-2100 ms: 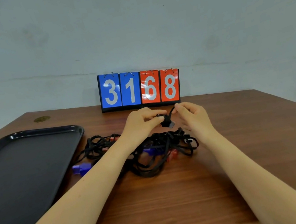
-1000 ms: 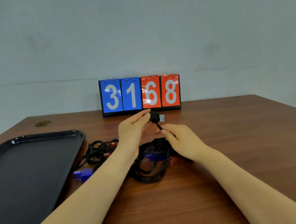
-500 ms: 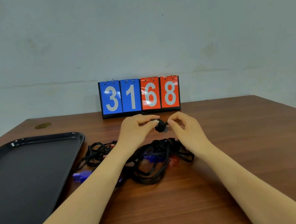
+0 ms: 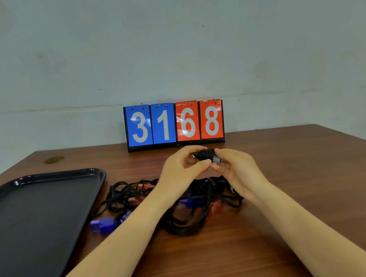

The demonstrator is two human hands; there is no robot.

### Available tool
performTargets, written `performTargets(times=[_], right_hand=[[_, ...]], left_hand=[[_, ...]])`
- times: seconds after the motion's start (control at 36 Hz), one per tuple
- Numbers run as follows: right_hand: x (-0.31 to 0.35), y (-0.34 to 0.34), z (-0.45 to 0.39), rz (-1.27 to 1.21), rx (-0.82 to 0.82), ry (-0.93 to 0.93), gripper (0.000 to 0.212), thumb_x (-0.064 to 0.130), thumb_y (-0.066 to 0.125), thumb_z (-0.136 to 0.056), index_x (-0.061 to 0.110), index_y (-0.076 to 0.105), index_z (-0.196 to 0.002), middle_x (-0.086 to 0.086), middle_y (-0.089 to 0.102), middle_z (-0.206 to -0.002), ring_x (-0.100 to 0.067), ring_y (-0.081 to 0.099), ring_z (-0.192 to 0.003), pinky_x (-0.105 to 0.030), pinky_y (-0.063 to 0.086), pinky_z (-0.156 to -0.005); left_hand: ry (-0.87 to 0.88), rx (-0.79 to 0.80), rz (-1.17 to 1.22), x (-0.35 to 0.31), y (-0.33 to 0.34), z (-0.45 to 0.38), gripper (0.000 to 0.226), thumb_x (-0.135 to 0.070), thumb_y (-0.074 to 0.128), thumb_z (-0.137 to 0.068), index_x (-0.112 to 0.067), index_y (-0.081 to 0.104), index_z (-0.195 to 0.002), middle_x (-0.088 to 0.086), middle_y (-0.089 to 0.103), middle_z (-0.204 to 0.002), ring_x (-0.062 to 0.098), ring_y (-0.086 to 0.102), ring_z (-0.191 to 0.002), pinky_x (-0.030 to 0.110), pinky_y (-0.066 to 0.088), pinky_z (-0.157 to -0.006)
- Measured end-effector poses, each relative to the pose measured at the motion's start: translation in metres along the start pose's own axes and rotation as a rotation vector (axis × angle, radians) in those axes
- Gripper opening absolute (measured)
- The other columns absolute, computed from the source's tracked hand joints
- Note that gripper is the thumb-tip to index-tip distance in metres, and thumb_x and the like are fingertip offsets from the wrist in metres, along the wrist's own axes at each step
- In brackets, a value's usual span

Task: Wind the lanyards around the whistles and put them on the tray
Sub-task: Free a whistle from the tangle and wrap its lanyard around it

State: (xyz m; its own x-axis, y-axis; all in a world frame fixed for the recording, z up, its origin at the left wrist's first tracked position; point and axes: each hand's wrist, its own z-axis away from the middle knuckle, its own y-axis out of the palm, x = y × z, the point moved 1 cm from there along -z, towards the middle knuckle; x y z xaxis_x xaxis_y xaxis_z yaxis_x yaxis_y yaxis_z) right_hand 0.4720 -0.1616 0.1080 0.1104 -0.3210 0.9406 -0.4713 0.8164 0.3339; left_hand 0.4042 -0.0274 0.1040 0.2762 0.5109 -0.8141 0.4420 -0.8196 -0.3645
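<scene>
Both hands are raised above the middle of the table and hold a dark whistle (image 4: 206,156) wrapped in black lanyard. My left hand (image 4: 182,169) pinches it from the left, and my right hand (image 4: 237,168) grips its right end. Below them lies a tangled pile of black lanyards (image 4: 188,209) with blue whistles (image 4: 104,223) and red whistles (image 4: 214,207) among the cords. The black tray (image 4: 35,224) sits at the left with nothing on it.
A flip scoreboard (image 4: 175,124) reading 3168 stands at the back edge against the wall. A round brass fitting (image 4: 54,160) is set in the table's far left corner. Bare wooden tabletop stretches to the right and front.
My right hand swung round the whistle, down and back up, laying lanyard on it. No loose cord hangs from the whistle now, and both hands hold the wound bundle.
</scene>
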Motion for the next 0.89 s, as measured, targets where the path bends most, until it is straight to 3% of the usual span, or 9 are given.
performTargets(times=[0.14,0.25,0.31,0.47,0.67,0.81,0.89], right_hand=[[0.006,0.001,0.005,-0.271,0.114,0.166,0.020,0.008,0.057,-0.093,0.002,0.065,-0.111,-0.015,0.070,-0.097,-0.017,0.072,-0.077,-0.020,0.056,-0.058],[0.007,0.001,0.002,-0.111,0.096,0.058,0.017,0.010,0.056,-0.094,0.002,0.065,-0.106,-0.012,0.071,-0.085,-0.017,0.070,-0.075,-0.022,0.057,-0.063],[0.008,-0.001,0.001,-0.095,0.053,0.026,0.016,0.011,0.057,-0.094,0.003,0.065,-0.105,-0.009,0.071,-0.082,-0.015,0.069,-0.071,-0.020,0.055,-0.058],[0.012,-0.007,-0.002,-0.272,0.006,0.108,0.010,0.012,0.056,-0.092,0.007,0.059,-0.101,-0.004,0.064,-0.074,-0.011,0.060,-0.058,-0.017,0.044,-0.042],[0.011,-0.006,-0.001,-0.305,-0.007,0.165,0.011,0.006,0.054,-0.094,0.004,0.059,-0.103,-0.011,0.065,-0.084,-0.017,0.065,-0.073,-0.015,0.045,-0.044],[0.008,-0.007,-0.006,-0.296,0.053,0.207,0.009,0.006,0.051,-0.096,0.005,0.056,-0.103,-0.008,0.057,-0.079,-0.008,0.052,-0.060,-0.013,0.040,-0.042],[0.011,-0.008,-0.005,-0.279,0.137,0.273,0.007,0.005,0.052,-0.094,0.004,0.056,-0.101,-0.007,0.055,-0.072,-0.007,0.048,-0.055,-0.013,0.039,-0.041]], left_hand=[[-0.127,0.007,0.465,0.000,-0.001,-0.001,0.024,-0.016,0.062,-0.091,-0.014,0.063,-0.116,0.012,0.065,-0.114,0.016,0.069,-0.092,0.026,0.056,-0.079],[-0.156,0.050,0.723,-0.006,-0.001,0.000,0.023,-0.009,0.053,-0.096,-0.012,0.066,-0.115,0.007,0.066,-0.107,0.010,0.066,-0.076,0.021,0.055,-0.070],[-0.185,0.069,0.750,-0.005,0.000,-0.001,0.023,-0.011,0.052,-0.097,-0.012,0.067,-0.113,0.007,0.066,-0.102,0.010,0.062,-0.072,0.020,0.054,-0.067],[-0.212,0.063,0.383,0.003,-0.002,-0.004,0.020,-0.019,0.049,-0.100,-0.019,0.067,-0.107,0.005,0.061,-0.095,0.010,0.053,-0.067,0.021,0.047,-0.062],[-0.066,0.073,-0.053,0.008,-0.004,-0.005,0.015,-0.024,0.045,-0.101,-0.023,0.057,-0.110,-0.004,0.059,-0.089,0.010,0.051,-0.060,0.027,0.048,-0.065],[0.063,0.005,-0.310,0.013,-0.007,-0.009,0.014,-0.028,0.046,-0.100,-0.025,0.052,-0.111,-0.005,0.058,-0.107,0.007,0.055,-0.091,0.021,0.041,-0.079],[0.088,-0.044,-0.373,0.018,-0.009,-0.010,0.016,-0.030,0.046,-0.099,-0.025,0.050,-0.114,-0.002,0.056,-0.111,0.009,0.057,-0.097,0.021,0.044,-0.081]])
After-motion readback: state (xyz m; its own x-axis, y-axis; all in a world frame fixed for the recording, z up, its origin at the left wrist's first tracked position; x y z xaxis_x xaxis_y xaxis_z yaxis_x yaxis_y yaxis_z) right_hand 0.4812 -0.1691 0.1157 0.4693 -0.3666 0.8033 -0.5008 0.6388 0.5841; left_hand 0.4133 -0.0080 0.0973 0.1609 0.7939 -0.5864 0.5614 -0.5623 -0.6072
